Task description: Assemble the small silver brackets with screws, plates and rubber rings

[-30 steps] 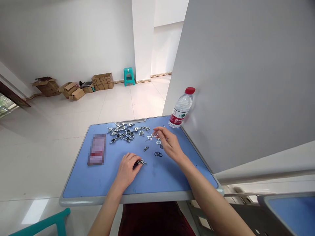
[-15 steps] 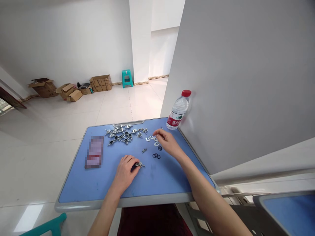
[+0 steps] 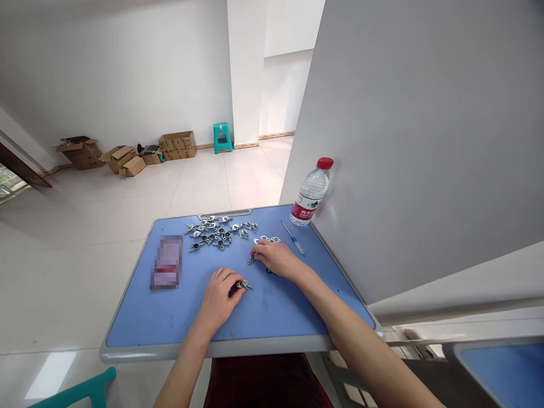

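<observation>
Near the front middle of the blue table, my left hand (image 3: 221,292) is closed on a small metal fitting (image 3: 243,285) with short pipe stubs, which pokes out past the thumb and fingertips. My right hand (image 3: 276,258) reaches over to a little pile of screws (image 3: 250,260), its fingertips drawn together at the pile; whatever lies between them is too small to make out. Beyond that hand are flat oval metal plates (image 3: 276,239), partly covered by it. Black rubber rings (image 3: 268,271) peek out from under the palm.
Many similar metal fittings (image 3: 212,235) are heaped at the table's (image 3: 140,317) far side. A screwdriver (image 3: 293,238) lies at the right, near a water bottle (image 3: 308,198) by the grey panel. A blurred purple item (image 3: 167,263) lies left. Cardboard boxes (image 3: 177,145) and a green stool (image 3: 221,137) stand beyond.
My right hand has moved left and nearer, from the metal plates to the screws, uncovering the screwdriver. My left hand still holds the fitting in about the same place.
</observation>
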A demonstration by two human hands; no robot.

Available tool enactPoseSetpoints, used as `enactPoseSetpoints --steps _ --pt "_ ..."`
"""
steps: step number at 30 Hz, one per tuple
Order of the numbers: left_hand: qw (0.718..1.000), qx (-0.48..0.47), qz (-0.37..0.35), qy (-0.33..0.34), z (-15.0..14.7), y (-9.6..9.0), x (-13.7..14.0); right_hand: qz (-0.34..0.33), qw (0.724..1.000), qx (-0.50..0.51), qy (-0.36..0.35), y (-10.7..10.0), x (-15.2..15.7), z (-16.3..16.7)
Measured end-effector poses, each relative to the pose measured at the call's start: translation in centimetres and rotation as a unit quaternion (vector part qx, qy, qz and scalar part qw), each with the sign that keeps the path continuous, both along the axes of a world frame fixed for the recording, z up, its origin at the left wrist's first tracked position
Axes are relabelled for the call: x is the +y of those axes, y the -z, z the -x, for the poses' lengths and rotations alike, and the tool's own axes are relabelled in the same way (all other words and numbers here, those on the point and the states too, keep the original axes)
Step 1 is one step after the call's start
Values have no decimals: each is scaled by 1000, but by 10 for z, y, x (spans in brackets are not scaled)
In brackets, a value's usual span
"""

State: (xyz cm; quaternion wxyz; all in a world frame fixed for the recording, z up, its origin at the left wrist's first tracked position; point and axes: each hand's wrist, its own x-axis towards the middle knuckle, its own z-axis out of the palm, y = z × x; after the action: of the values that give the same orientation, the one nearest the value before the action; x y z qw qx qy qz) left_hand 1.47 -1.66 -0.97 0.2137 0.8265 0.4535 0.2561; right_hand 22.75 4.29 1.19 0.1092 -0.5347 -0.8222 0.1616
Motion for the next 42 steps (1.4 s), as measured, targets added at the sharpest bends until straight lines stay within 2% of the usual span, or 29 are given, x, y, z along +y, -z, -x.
enactPoseSetpoints --steps 8,17,20,23,26,29,34,42 --pt "1000 -3 7 -1 0 -1 -1 0 1000 8 11 4 0 1" --pt "999 -20 44 -16 -1 -3 -2 -7 994 112 7 -6 -11 6" --pt "997 -38 57 -23 0 -2 -1 -7 984 176 -35 -8 -22 15" --pt "996 -45 66 -29 0 -2 -1 -21 968 223 -117 -4 -32 25" --pt "996 -48 70 -33 0 -2 -1 -40 964 200 -171 3 -36 32" --pt "996 -46 69 -35 -1 -3 -1 -56 970 152 -184 8 -37 35" --pt "996 -45 71 -35 -1 -2 -2 -55 981 70 -172 4 -39 39" --pt "996 -52 67 -36 0 2 -2 -16 988 -53 -141 -13 -42 53"
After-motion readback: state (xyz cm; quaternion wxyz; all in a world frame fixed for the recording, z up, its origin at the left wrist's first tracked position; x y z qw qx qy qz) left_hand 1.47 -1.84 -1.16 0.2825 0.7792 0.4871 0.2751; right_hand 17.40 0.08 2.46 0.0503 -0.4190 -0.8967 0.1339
